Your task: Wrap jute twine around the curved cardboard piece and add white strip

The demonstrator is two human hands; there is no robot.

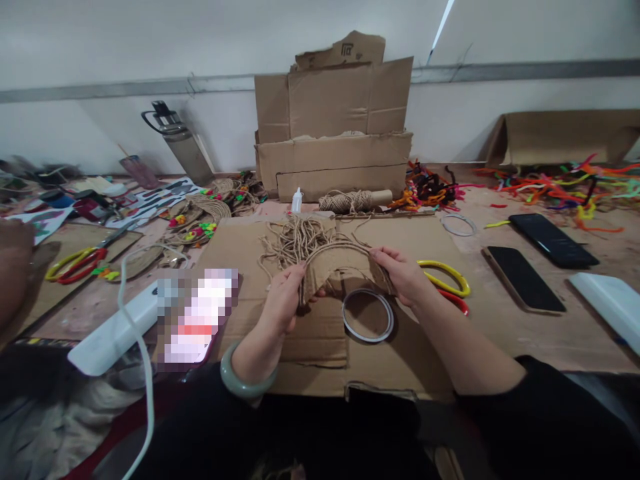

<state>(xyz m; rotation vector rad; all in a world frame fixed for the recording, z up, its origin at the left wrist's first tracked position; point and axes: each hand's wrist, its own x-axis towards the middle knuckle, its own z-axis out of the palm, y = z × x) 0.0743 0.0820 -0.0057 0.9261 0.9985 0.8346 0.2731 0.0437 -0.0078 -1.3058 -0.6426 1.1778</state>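
Observation:
A curved piece of cardboard edged with twine (345, 251) is held like an arch over the work surface. My left hand (280, 297) pinches its left end, with some fingers hidden behind it. On the other end my right hand (400, 272) closes, thumb and fingers at the rim. Loose cut twine (295, 239) lies heaped just behind my left hand. A double-sided tape roll (345, 317) rests on the flat cardboard sheet (400, 367), below the arch. Scissors with yellow and red handles (453, 270) lie partly hidden behind my right forearm.
Behind stand a small glue bottle (297, 200), a twine roll (350, 201) and a cardboard box (340, 160). Phones (525, 279) lie at right, near colourful pipe cleaners (585, 193). A lit phone (203, 320) and white cable (123, 293) lie left, beside another person's hand (15, 267).

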